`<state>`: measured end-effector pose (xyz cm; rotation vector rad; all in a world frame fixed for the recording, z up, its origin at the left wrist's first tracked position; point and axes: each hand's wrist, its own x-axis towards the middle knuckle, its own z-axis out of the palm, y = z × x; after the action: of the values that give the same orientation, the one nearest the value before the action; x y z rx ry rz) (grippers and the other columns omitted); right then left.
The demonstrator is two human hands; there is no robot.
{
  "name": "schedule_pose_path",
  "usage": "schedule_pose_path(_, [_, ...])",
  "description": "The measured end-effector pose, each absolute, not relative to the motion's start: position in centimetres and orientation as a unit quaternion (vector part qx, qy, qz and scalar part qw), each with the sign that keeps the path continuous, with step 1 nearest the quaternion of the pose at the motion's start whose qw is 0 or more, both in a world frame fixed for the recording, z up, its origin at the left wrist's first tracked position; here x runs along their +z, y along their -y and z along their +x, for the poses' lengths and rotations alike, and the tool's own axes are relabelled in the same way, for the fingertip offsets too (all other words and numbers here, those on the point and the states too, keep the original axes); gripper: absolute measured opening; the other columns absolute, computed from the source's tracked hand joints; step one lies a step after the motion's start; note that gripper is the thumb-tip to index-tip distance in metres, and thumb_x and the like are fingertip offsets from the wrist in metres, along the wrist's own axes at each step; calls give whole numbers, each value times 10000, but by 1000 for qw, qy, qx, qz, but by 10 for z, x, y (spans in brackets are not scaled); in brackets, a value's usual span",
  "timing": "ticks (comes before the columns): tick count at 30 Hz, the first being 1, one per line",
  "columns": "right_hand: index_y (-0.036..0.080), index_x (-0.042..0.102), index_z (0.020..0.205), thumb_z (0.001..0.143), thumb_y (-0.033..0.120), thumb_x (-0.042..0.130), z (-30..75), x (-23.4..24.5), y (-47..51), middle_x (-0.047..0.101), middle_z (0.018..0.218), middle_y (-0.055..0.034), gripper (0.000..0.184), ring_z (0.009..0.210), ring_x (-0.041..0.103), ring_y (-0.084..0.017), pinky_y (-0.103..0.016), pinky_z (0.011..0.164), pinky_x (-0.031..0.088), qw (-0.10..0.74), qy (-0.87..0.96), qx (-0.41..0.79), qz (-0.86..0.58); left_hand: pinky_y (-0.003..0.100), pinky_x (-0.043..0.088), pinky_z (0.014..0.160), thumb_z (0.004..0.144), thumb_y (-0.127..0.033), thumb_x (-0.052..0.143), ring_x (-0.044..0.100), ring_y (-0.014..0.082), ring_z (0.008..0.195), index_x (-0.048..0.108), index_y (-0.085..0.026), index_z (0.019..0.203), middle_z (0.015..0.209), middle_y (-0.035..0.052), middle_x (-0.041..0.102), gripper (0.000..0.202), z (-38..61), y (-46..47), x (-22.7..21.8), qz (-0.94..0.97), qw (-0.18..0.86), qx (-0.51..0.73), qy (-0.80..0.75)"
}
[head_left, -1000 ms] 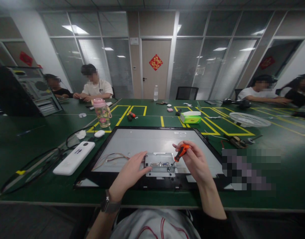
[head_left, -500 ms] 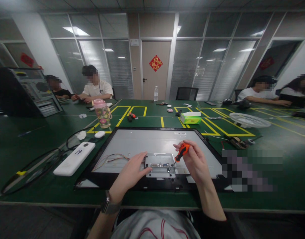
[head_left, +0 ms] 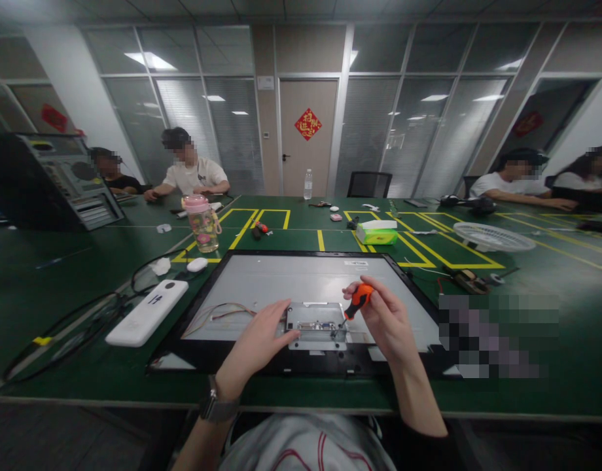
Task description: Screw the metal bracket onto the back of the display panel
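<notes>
My right hand (head_left: 385, 320) is closed around an orange and black screwdriver (head_left: 360, 299). The tool slants down to the left, its tip at the right part of a metal bracket with connector ports (head_left: 315, 336). My left hand (head_left: 260, 340) lies with fingers stretched along the left edge of that bracket, thumb at its lower left. Beneath both hands is a flat display panel (head_left: 286, 278) with a grey back and black frame. Thin coloured wires (head_left: 227, 310) run across the panel left of the bracket. The exact contact of the tip is too small to make out.
Left of the panel lie a white power bank (head_left: 148, 313), a white case (head_left: 197, 265), black cables (head_left: 80, 327) and a pink-lidded bottle (head_left: 203, 226). Beyond it stands a green tissue pack (head_left: 377, 233). An open computer case (head_left: 50, 180) is far left. Several people sit around the table.
The screwdriver handle has shifted and turned slightly in my right hand. My left hand keeps its place. Across the table, the person in white on the left has spread their arms.
</notes>
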<state>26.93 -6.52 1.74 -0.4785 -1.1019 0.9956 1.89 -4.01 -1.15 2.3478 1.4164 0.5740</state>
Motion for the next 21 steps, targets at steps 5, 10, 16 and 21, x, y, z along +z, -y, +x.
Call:
schedule_pose_path(5, [271, 734, 948, 803, 346, 735, 267, 22, 65, 690, 901, -41, 164, 824, 658, -195, -427, 825, 553, 727, 501, 411, -227, 464, 318, 1133, 908, -444, 563, 455, 287, 1336, 447, -162, 1402, 1460, 151, 479, 581, 19, 41, -11, 828, 168, 201, -496])
schedule_pose_path(10, [277, 702, 793, 740, 263, 795, 270, 21, 62, 574, 829, 10, 108, 830, 580, -155, -390, 905, 510, 754, 505, 353, -229, 450, 327, 1131, 910, -442, 564, 457, 280, 1335, 450, -169, 1403, 1454, 140, 488, 574, 17, 41, -12, 827, 167, 206, -495])
schedule_pose_path(16, [257, 734, 988, 863, 391, 654, 272, 15, 62, 668, 978, -60, 201, 905, 629, -212, -420, 891, 493, 751, 482, 377, -250, 453, 315, 1138, 908, -424, 573, 443, 283, 1344, 438, -135, 1413, 1462, 156, 475, 597, 18, 40, -12, 827, 169, 198, -499])
schedule_pose_path(21, [264, 733, 839, 764, 325, 767, 271, 18, 61, 640, 884, -31, 103, 874, 612, -197, -404, 870, 505, 761, 480, 359, -248, 457, 325, 1132, 910, -440, 568, 453, 286, 1339, 452, -166, 1403, 1456, 146, 486, 577, 18, 41, -13, 826, 169, 205, -496])
